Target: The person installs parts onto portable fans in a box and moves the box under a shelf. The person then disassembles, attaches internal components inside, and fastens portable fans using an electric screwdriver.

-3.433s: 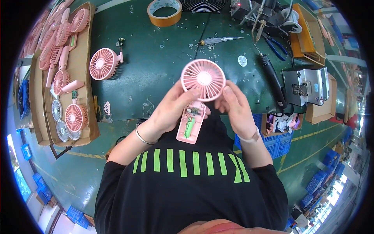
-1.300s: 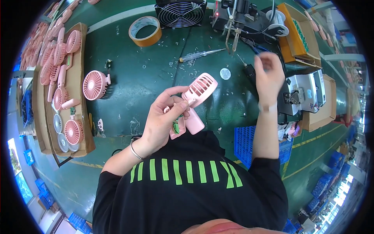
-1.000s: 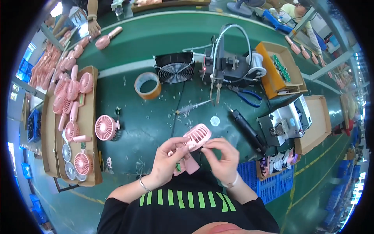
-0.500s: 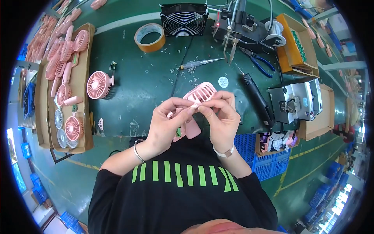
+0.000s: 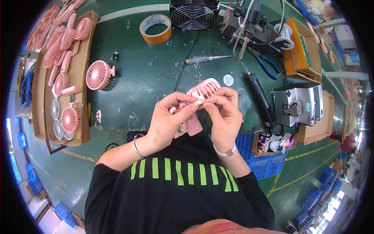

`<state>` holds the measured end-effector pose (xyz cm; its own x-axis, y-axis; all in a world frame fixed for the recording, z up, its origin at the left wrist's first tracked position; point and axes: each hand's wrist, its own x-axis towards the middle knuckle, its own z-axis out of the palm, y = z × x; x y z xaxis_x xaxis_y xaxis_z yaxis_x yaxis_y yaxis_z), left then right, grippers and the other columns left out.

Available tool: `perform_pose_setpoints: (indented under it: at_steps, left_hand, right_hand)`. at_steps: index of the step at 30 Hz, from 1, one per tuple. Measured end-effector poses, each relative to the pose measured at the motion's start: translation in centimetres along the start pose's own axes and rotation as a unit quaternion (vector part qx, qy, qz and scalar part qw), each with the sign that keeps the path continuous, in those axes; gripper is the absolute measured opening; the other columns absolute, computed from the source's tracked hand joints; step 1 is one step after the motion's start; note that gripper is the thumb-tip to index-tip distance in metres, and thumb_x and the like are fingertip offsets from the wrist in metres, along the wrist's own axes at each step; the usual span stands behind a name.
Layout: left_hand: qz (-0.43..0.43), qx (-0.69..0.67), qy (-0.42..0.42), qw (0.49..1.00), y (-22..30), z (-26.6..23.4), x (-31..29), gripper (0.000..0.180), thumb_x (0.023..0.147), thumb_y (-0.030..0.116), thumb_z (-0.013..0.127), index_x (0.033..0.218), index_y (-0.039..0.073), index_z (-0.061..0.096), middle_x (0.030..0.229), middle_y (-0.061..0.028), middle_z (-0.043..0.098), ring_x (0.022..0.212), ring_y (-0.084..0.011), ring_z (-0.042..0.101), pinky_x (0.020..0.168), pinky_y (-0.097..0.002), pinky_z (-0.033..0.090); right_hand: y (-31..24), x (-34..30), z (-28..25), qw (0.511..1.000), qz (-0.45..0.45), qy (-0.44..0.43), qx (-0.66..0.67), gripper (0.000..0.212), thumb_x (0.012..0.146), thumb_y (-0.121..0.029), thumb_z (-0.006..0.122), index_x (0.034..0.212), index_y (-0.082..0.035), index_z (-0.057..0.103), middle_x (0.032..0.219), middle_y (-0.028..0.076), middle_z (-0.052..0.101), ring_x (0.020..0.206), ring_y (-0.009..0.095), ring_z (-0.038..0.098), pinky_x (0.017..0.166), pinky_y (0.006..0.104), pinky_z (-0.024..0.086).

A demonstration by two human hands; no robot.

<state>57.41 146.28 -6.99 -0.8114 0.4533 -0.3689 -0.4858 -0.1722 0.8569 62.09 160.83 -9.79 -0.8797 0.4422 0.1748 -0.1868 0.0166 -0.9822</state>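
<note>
In front of my chest, my left hand (image 5: 168, 121) and my right hand (image 5: 225, 119) meet, thumbs and forefingers pinched together at one spot on a pink handheld fan (image 5: 206, 89). Its slotted head sticks out beyond my fingers. Below, the smooth pink handle part (image 5: 194, 125) shows between my palms. A small green piece (image 5: 180, 129), like a circuit board, peeks out by my left palm. Both hands are closed. Whatever tiny piece lies between the fingertips is mostly hidden.
A carton tray (image 5: 86, 117) of pink fans lies left, with a loose fan head (image 5: 98, 75) beside it. Farther off are tape (image 5: 165, 36), a screwdriver (image 5: 194, 60) and a black cooling fan (image 5: 194, 17). On the right are an electric screwdriver (image 5: 261, 99), blue-handled pliers (image 5: 269, 67) and a metal fixture (image 5: 290, 105).
The whole view has shifted slightly, so the bench things sit a little differently. My hands keep nearly the same pinch on the pink fan, with only slight finger movement.
</note>
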Motion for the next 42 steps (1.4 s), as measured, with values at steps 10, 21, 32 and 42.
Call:
perform_pose_setpoints:
  at_steps: [10, 21, 32, 42]
  left_hand:
    - [0.018, 0.012, -0.002, 1.0, -0.4, -0.4, 0.2, 0.013, 0.09, 0.011, 0.065, 0.099, 0.002, 0.064, 0.075, -0.0034, 0.062, 0.051, -0.0035, 0.051, 0.04, -0.0172, 0.036]
    - [0.018, 0.007, 0.002, 1.0, -0.2, -0.2, 0.1, 0.012, 0.09, 0.011, 0.065, 0.098, 0.002, 0.065, 0.063, 0.0026, 0.056, 0.048, -0.0011, 0.045, 0.044, -0.0182, 0.034]
    - [0.018, -0.007, -0.001, 1.0, -0.4, -0.1, 0.0, 0.013, 0.089, 0.01, 0.066, 0.099, 0.001, 0.065, 0.067, 0.0027, 0.058, 0.049, -0.0004, 0.045, 0.043, -0.0179, 0.033]
    - [0.01, 0.004, -0.008, 1.0, -0.6, -0.2, -0.2, 0.013, 0.089, 0.01, 0.066, 0.098, 0.002, 0.066, 0.066, 0.0038, 0.057, 0.052, 0.0005, 0.045, 0.046, -0.0176, 0.034]
  right_hand:
    - [0.0, 0.1, 0.2, 0.997, -0.043, -0.024, -0.059, 0.007, 0.082, 0.001, 0.068, 0.089, 0.001, 0.065, 0.106, 0.007, 0.05, 0.095, 0.015, 0.052, 0.084, 0.0265, 0.044]
    - [0.3, 0.0, 0.4, 0.996, -0.063, -0.009, -0.07, 0.007, 0.086, -0.005, 0.066, 0.087, -0.001, 0.061, 0.102, 0.009, 0.051, 0.092, 0.018, 0.051, 0.081, 0.0276, 0.044]
    - [-0.1, 0.2, 0.6, 0.993, -0.088, -0.006, -0.081, 0.009, 0.081, -0.003, 0.07, 0.087, -0.002, 0.064, 0.1, 0.008, 0.053, 0.09, 0.019, 0.051, 0.081, 0.0284, 0.042]
    - [0.1, -0.8, 0.7, 0.97, -0.152, 0.027, -0.186, 0.012, 0.077, -0.002, 0.073, 0.088, -0.002, 0.069, 0.096, 0.006, 0.057, 0.082, 0.017, 0.051, 0.075, 0.0282, 0.043]
